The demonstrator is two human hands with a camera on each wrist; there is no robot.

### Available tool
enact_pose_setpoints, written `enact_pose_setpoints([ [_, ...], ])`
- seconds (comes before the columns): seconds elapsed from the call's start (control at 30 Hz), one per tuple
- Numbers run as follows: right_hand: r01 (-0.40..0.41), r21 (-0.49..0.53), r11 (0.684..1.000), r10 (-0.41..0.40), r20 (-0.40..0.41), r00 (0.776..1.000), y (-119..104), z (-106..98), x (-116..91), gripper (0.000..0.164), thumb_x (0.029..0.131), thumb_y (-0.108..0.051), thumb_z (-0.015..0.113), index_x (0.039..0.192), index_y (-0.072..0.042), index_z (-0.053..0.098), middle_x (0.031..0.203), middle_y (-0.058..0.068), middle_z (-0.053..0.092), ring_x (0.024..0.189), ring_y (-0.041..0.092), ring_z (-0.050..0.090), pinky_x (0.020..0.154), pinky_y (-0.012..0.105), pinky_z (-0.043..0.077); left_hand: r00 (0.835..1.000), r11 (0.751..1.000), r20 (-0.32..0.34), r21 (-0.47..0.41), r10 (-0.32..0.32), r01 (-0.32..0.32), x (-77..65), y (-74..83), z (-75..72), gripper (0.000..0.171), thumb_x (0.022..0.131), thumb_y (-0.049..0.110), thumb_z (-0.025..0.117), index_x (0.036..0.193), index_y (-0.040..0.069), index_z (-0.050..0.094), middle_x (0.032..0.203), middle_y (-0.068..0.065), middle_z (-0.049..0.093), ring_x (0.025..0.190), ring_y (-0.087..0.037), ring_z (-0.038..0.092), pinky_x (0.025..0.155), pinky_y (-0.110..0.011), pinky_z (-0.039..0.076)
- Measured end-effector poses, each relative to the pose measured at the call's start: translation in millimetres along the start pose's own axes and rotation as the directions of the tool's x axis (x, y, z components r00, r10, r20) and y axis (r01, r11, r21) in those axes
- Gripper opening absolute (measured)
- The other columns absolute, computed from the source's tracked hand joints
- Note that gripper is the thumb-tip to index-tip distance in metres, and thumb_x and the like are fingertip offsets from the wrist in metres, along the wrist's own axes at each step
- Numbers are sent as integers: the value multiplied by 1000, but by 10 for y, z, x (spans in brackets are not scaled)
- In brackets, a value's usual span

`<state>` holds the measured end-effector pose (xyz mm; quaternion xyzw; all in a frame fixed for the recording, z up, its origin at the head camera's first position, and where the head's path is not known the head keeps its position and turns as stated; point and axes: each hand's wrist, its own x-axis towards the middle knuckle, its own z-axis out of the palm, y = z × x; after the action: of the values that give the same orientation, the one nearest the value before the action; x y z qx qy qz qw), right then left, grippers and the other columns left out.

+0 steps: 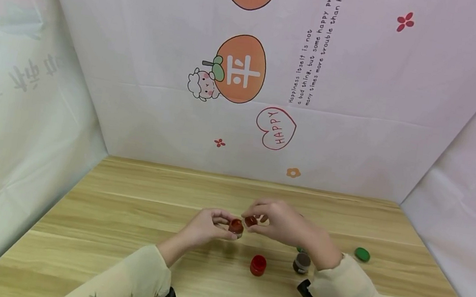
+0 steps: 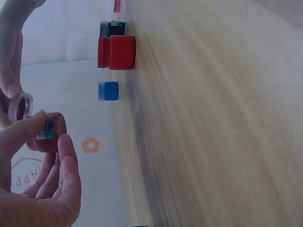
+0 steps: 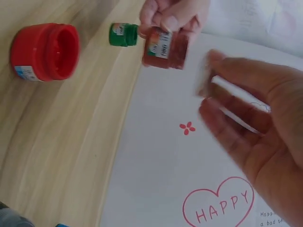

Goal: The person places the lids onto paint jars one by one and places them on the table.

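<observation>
My left hand (image 1: 207, 227) holds a small jar of reddish-brown paint (image 1: 235, 227) above the table, its mouth uncovered and facing the right hand. Between thumb and fingertips, my right hand (image 1: 278, 221) pinches a lid (image 1: 250, 221) just beside that mouth. In the left wrist view the lid (image 2: 20, 108) shows as a translucent ring, close to the brown jar (image 2: 57, 132) with its printed label. The right wrist view has the lid (image 3: 205, 78) blurred and a small gap between it and the jar (image 3: 163, 47).
Below the hands stands an uncovered red paint jar (image 1: 258, 265). A dark grey jar (image 1: 301, 263) is near the right forearm, with a green lid (image 1: 362, 254) farther right. A green jar (image 3: 124, 34) and a blue jar (image 2: 109, 91) show in the wrist views. A printed white sheet (image 1: 359, 109) hangs behind.
</observation>
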<state>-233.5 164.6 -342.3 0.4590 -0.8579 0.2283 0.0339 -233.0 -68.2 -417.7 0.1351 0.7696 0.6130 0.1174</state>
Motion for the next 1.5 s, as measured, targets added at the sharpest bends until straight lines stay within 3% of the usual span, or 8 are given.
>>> enact_pose_setpoints([
  [0.23,62,10,998,-61,-26,998,19,49,20,20,91,-6,79,111,-4,77,107,4,71,92,14,68,77,33,59,1000,1000,4,22,-4,4,-20,8,15,40,81,8,87,117,-1,71,109,-7,73,102,-23,69,94,-40,53],
  [0.63,27,-6,1000,-27,30,999,19,128,49,16,92,-12,79,108,-11,79,103,-3,69,90,10,65,77,36,58,999,999,37,35,12,-14,-30,2,45,38,84,10,86,119,0,72,110,-5,74,106,-26,69,96,-42,52],
  [0.97,24,26,999,-26,43,999,34,168,75,17,92,-9,79,108,-9,79,102,-3,69,91,9,64,79,33,58,997,1000,74,28,11,-13,-28,-9,46,32,86,13,85,115,4,74,108,-2,74,104,-18,68,95,-42,52],
  [1.23,36,43,998,-40,80,996,59,174,70,21,88,-4,81,108,-8,78,106,-1,69,94,11,65,81,30,58,995,999,88,9,39,-40,-30,-11,45,35,86,8,84,118,1,73,109,-5,74,104,-19,69,93,-38,54],
  [1.5,47,42,998,-51,104,993,74,166,64,18,90,-2,78,107,-8,78,105,-1,69,95,9,65,83,28,57,996,999,85,15,34,-35,-28,-17,55,34,86,10,85,117,2,74,110,-5,74,103,-19,69,96,-41,52],
])
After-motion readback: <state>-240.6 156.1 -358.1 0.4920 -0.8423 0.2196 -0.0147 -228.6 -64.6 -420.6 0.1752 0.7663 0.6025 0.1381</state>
